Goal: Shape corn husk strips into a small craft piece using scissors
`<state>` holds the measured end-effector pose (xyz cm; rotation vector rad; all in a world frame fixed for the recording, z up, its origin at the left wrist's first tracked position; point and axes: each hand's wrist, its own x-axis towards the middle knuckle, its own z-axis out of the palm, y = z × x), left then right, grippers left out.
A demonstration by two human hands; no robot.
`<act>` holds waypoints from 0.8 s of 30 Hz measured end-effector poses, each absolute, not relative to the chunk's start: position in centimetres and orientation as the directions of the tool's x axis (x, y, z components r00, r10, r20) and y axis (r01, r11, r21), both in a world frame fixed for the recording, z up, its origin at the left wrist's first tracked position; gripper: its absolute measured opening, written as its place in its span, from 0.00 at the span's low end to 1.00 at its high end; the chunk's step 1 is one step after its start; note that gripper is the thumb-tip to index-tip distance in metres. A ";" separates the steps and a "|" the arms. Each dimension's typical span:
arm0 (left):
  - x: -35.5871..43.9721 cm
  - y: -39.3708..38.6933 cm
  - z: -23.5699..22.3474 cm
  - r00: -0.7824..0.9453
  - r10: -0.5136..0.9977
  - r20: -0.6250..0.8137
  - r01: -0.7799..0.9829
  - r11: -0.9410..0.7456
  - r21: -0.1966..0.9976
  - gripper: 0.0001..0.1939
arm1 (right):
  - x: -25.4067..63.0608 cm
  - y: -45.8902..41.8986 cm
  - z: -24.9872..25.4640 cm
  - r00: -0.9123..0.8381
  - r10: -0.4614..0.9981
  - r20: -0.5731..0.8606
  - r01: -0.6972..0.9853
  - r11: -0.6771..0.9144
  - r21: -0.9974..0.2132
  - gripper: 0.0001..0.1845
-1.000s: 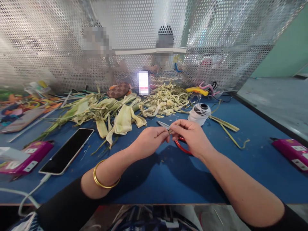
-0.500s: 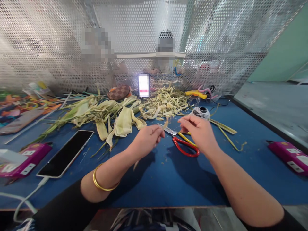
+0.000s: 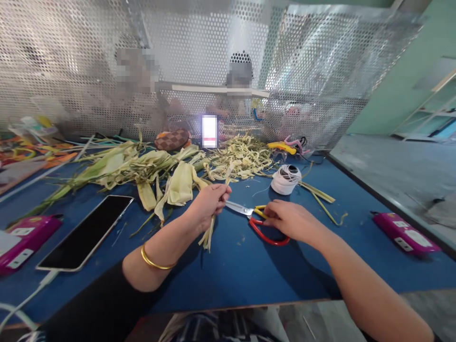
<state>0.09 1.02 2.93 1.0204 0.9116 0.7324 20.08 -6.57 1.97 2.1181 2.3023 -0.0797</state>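
Note:
My left hand (image 3: 211, 202) is closed around a thin bundle of pale corn husk strips (image 3: 208, 237). One end of the bundle sticks up above the fingers, and the loose ends hang down below the palm. To its right lies a pair of scissors (image 3: 269, 236) with one red and one yellow handle, blades pointing left toward my left hand. The fingers of my right hand (image 3: 285, 217) are curled on the scissors' handles, covering part of the yellow one. Behind my right hand stands a spool of white thread (image 3: 286, 180), a loose end trailing left.
Behind my hands are wide corn husks (image 3: 181, 183) and a heap of shredded husk strips (image 3: 245, 154). A phone (image 3: 89, 232) on a cable lies left, beside a magenta power strip (image 3: 28, 240); another power strip (image 3: 404, 232) sits right. A perforated metal screen (image 3: 199, 47) closes the back.
My hands have moved apart. The left one has drawn the husk bundle left and down; the right has let go of the bundle and come down onto the scissors' handles.

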 end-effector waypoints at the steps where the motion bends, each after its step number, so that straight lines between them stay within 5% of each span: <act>1: 0.1 1.0 2.9 0.447 0.846 -0.291 -0.100 0.370 0.924 0.11 | 20.2 -6.2 2.2 -0.097 0.995 -0.015 0.995 0.097 0.003 0.07; 4: 0.2 1.1 2.6 0.476 0.812 -0.338 -0.103 0.433 0.895 0.11 | 20.4 -3.9 2.2 -0.098 0.985 0.143 0.959 0.055 0.279 0.14; 10: 0.1 0.8 2.5 0.556 0.750 -0.359 -0.100 0.488 0.867 0.09 | 20.8 0.3 0.4 -0.253 0.955 0.154 0.892 0.168 0.420 0.15; 16: -0.1 0.8 2.4 0.544 0.749 -0.378 -0.061 0.485 0.872 0.09 | 22.0 -0.5 -0.8 -0.385 0.886 0.258 0.860 0.243 0.450 0.17; 24: -0.1 1.2 2.0 0.533 0.748 -0.396 -0.062 0.501 0.863 0.09 | 20.1 -4.0 -0.2 -0.524 0.759 0.385 0.846 0.414 0.336 0.14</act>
